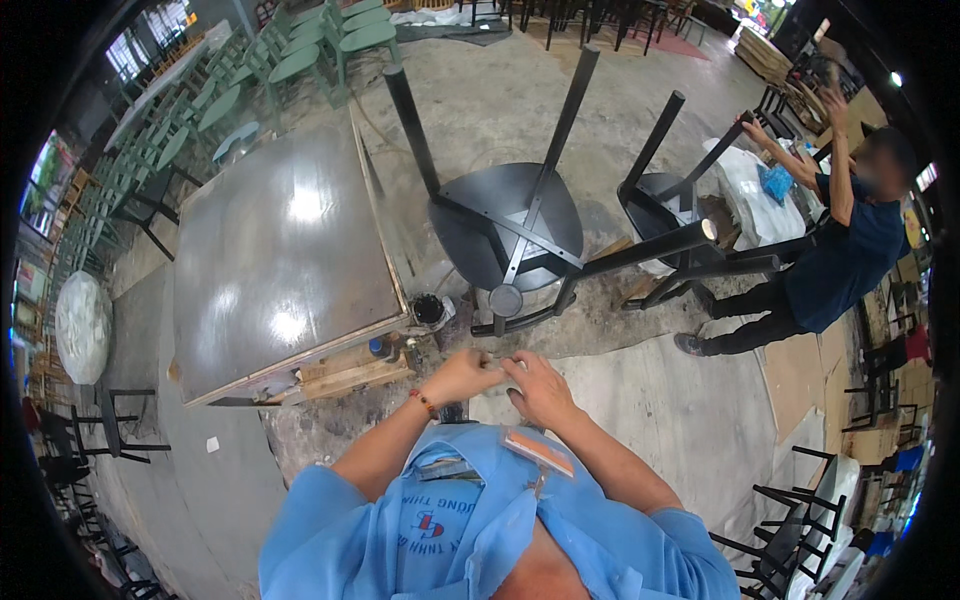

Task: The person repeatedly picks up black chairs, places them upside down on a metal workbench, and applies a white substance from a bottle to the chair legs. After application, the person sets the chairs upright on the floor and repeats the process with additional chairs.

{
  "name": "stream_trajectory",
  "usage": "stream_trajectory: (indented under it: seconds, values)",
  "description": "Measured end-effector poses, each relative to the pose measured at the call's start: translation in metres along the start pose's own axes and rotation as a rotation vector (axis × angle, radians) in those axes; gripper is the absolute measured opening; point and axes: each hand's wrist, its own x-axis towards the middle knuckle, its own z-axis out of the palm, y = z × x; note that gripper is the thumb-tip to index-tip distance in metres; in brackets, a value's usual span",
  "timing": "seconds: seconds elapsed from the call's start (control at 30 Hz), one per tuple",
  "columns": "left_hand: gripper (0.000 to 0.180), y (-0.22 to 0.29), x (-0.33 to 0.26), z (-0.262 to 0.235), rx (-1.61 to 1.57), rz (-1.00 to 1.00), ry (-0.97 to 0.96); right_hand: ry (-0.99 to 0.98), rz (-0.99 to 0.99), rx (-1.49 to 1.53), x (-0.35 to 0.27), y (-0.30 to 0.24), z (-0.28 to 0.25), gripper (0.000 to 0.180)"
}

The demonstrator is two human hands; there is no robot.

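Note:
My left hand (463, 377) and my right hand (541, 390) meet in front of my chest, fingertips bent in and nearly touching. Both are closed, and whatever may be pinched between the fingers is too small to make out. Just beyond them a black chair (470, 197) is turned over, legs up, with crossed braces under its rounded seat. Left of this chair sits an open can (428, 309) of dark liquid, its sides smeared. Neither hand touches the chair or the can.
To the left stands a large table (270, 270) with a shiny dark top; a small bottle (380, 348) is by its near corner. A second black chair (660, 192) is overturned at right, beside a co-worker (850, 250) with raised arms. Green chairs (295, 65) fill the far left.

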Motion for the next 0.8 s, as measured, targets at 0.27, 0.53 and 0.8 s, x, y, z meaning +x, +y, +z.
stream_trajectory:
  seconds: [0.27, 0.53, 0.8]
  values:
    - [0.055, 0.024, -0.027, -0.012, -0.496, 0.179, -0.229, 0.016, 0.104, 0.038, -0.006, -0.001, -0.034, 0.039]
    - [0.043, -0.136, -0.079, 0.000, -0.671, -0.289, 0.479, -0.004, 0.206, 0.587, 0.107, -0.015, 0.085, 0.033]
    - [0.035, -0.275, -0.228, 0.078, -0.776, -0.853, 0.701, -0.024, 0.345, 0.472, 0.205, 0.035, 0.165, 0.034]
